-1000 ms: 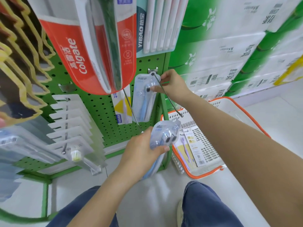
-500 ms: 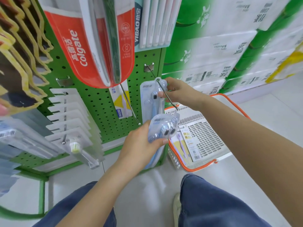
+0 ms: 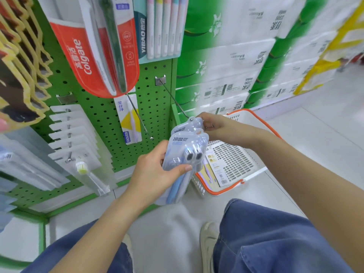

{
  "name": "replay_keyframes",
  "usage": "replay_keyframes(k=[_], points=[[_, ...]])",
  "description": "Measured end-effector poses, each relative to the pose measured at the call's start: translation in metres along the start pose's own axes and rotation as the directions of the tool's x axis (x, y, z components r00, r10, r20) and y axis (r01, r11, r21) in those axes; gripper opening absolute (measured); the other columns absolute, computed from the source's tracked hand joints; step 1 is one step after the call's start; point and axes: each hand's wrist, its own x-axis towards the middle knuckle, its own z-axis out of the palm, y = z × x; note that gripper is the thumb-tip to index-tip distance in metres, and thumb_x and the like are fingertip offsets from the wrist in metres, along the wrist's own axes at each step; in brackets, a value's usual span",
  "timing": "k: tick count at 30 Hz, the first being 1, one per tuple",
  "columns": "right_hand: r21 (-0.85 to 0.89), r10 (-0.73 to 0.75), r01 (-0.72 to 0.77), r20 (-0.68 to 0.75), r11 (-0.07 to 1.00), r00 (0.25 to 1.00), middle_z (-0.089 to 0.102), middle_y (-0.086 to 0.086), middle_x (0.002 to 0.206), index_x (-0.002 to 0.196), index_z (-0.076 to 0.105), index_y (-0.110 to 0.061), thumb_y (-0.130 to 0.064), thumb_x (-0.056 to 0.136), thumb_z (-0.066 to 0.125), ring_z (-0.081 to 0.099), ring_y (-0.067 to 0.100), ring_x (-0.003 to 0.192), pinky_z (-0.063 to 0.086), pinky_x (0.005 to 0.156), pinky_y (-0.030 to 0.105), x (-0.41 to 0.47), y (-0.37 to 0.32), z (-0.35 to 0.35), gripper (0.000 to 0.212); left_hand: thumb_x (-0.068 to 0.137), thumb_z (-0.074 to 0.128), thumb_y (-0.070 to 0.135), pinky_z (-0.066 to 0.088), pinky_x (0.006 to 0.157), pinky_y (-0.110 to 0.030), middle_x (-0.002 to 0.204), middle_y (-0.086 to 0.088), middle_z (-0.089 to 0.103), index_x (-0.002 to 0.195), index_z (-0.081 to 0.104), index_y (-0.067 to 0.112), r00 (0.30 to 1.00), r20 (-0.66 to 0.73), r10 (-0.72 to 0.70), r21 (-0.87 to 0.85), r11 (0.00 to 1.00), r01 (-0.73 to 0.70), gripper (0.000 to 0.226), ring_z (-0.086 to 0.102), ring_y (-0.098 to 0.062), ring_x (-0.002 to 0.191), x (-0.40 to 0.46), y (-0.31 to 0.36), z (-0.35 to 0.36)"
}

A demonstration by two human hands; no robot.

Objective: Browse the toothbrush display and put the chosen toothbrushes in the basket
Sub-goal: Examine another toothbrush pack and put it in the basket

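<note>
My left hand [image 3: 155,172] grips a clear blister pack of blue toothbrushes [image 3: 186,152], thumb across its front. Behind it, my right hand [image 3: 216,129] pinches the top of a second, matching toothbrush pack [image 3: 194,123] at the outer tip of a metal display hook [image 3: 171,97]. That pack is mostly hidden by the first one. A white basket with an orange rim [image 3: 254,115] stands on the floor to the right, holding a carded toothbrush pack [image 3: 216,170].
The green pegboard display [image 3: 151,107] carries a red Colgate pack [image 3: 92,56], a pastel multi-pack [image 3: 163,26], a yellow-and-white carded brush [image 3: 129,119] and white packs [image 3: 72,138] on hooks. Stacked tissue cartons [image 3: 236,62] fill the right. My knees are below.
My right hand has slid the second pack from the back of the hook out to its tip, down toward my left hand. The view shifted slightly.
</note>
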Motion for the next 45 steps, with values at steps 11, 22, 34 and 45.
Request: replay_keyframes(k=[11, 22, 34, 45], points=[[0.09, 0.223, -0.206, -0.277, 0.974, 0.935, 0.061, 0.012, 0.109, 0.121, 0.052, -0.001, -0.008, 0.095, 0.057, 0.057, 0.016, 0.098, 0.047, 0.076, 0.02, -0.057, 0.029, -0.01, 0.027, 0.079, 0.078, 0.021, 0.05, 0.077, -0.029, 0.09, 0.026, 0.066, 0.099, 0.055, 0.033, 0.986, -0.165, -0.022, -0.095, 0.995, 0.006, 0.033, 0.063, -0.006, 0.086, 0.009, 0.001, 0.025], [0.23, 0.312, -0.23, -0.446, 0.946, 0.839, 0.066, 0.009, 0.113, 0.116, 0.057, -0.011, -0.017, 0.095, 0.058, 0.061, 0.023, 0.11, 0.047, 0.093, 0.036, -0.088, 0.035, -0.014, 0.022, 0.089, 0.068, 0.025, 0.04, 0.075, -0.027, 0.107, 0.006, 0.061, 0.113, 0.048, 0.013, 0.97, -0.231, -0.08, -0.031, 0.997, 0.075, 0.033, 0.058, -0.02, 0.101, 0.036, -0.016, 0.047], [0.116, 0.263, -0.236, -0.452, 0.965, 0.853, 0.064, 0.009, 0.108, 0.107, 0.058, -0.014, -0.022, 0.093, 0.06, 0.061, 0.03, 0.098, 0.046, 0.093, 0.046, -0.079, 0.038, -0.003, 0.016, 0.098, 0.054, 0.019, 0.037, 0.109, -0.032, 0.145, -0.003, 0.045, 0.147, 0.03, 0.012, 0.842, -0.456, -0.289, -0.318, 0.936, 0.149, 0.055, 0.045, -0.017, 0.13, 0.114, -0.029, 0.07], [0.192, 0.24, -0.167, -0.47, 0.967, 0.849, 0.066, 0.014, 0.107, 0.107, 0.058, -0.015, -0.023, 0.092, 0.061, 0.06, 0.037, 0.1, 0.047, 0.089, 0.051, -0.051, 0.043, -0.002, 0.017, 0.091, 0.066, 0.032, 0.041, 0.062, -0.015, 0.092, -0.005, 0.062, 0.105, 0.06, -0.002, 0.651, -0.538, -0.536, -0.554, 0.806, 0.207, 0.038, 0.053, -0.013, 0.077, 0.165, -0.056, 0.063]])
